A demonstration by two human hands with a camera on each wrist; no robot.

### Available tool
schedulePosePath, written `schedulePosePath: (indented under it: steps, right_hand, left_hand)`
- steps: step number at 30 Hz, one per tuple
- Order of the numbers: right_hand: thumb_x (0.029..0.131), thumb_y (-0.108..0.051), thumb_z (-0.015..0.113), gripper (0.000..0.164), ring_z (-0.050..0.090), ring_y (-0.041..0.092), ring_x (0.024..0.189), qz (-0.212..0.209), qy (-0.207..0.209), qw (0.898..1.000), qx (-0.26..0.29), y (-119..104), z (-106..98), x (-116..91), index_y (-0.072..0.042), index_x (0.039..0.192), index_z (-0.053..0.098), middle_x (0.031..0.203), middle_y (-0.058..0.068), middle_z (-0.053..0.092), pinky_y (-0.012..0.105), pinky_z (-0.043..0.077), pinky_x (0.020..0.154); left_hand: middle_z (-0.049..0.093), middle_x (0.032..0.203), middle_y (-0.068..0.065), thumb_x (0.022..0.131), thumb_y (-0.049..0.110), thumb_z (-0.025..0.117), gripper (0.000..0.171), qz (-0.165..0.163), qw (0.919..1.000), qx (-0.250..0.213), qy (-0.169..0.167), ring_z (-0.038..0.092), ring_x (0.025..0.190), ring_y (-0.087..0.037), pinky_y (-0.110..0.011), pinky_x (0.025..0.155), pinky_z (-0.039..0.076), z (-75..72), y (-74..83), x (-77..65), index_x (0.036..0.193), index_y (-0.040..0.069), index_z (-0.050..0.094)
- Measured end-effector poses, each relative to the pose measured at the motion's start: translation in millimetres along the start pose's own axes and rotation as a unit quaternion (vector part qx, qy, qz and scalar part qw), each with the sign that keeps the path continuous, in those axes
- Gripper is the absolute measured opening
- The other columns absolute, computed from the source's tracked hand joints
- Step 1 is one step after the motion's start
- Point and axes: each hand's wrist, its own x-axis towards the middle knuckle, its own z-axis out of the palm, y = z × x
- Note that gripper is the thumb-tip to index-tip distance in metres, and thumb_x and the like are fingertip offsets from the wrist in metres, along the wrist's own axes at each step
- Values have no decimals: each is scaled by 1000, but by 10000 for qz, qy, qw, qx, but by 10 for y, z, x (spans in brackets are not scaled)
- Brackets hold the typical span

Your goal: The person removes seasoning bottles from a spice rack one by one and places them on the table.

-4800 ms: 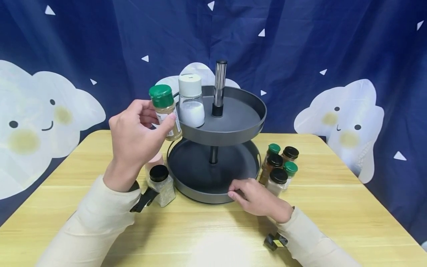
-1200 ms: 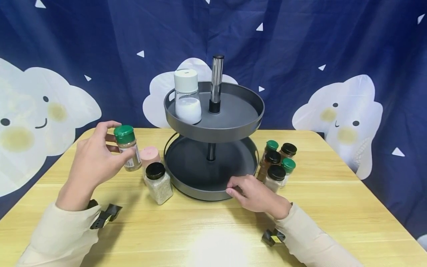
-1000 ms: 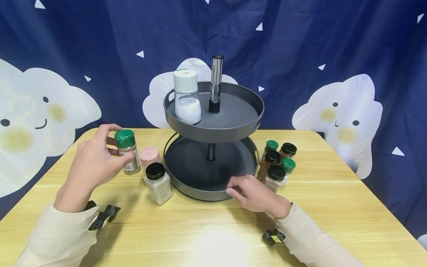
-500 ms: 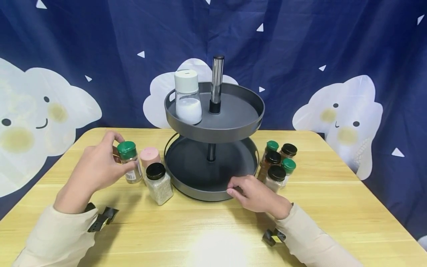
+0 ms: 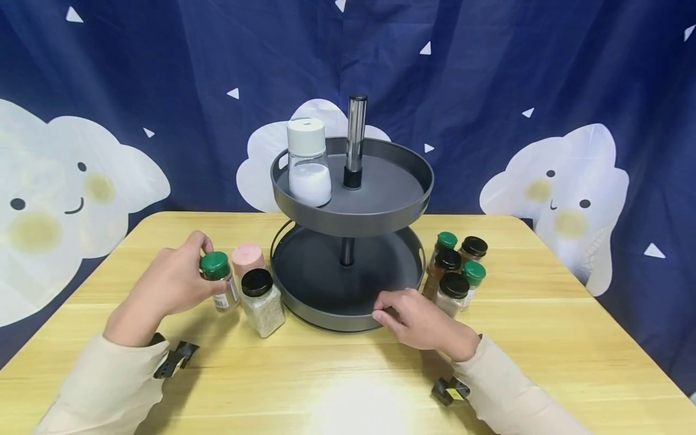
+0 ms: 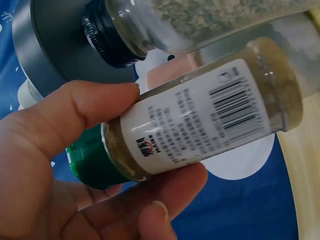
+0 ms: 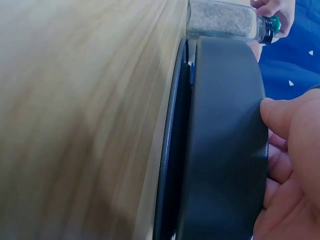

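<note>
In the head view my left hand (image 5: 168, 279) grips a green-lidded spice jar (image 5: 223, 298), held upright low over the table. The left wrist view shows thumb and fingers either side of this jar (image 6: 195, 117), its barcode label facing the camera. Close to its right stand a pink-lidded container (image 5: 247, 257) and a black-lidded jar of pale dried herbs (image 5: 264, 313). My right hand (image 5: 421, 320) pinches the front rim of the lower tray (image 5: 321, 318) of a dark two-tier rack; the right wrist view has the thumb on the wall's edge (image 7: 227, 135), other fingers behind it.
On the upper tray (image 5: 359, 223), at its left, stands a glass shaker (image 5: 310, 175) with a white cap and white contents. A metal post (image 5: 356, 136) rises through the rack. Several spice jars (image 5: 454, 287) with black and green lids cluster right of it on the wooden table (image 5: 272, 386).
From beside the upper tray, my left hand has brought the green-lidded jar left and down, then lower and slightly right to the pink-lidded container. My right hand keeps its place at the lower rim.
</note>
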Motion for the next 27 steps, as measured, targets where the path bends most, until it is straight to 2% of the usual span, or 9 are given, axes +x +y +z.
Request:
schedulePosePath:
  steps: [6, 27]
  right_hand:
    - [92, -11, 61, 7, 53, 4, 63, 5, 34, 10000, -56, 13, 2, -3, -14, 86, 63, 74, -8, 60, 23, 53, 59]
    - [93, -11, 61, 8, 53, 3, 63, -55, 53, 10000, -30, 19, 9, 0, -13, 86, 64, 74, -8, 60, 23, 53, 59]
  left_hand:
    - [58, 71, -12, 68, 25, 79, 51, 73, 9999, 11, -144, 52, 62, -30, -38, 56, 42, 51, -12, 34, 95, 5, 41]
    - [57, 73, -11, 62, 21, 80, 48, 247, 9990, -46, -373, 53, 63, -28, -39, 57, 44, 166, -50, 62, 89, 7, 44]
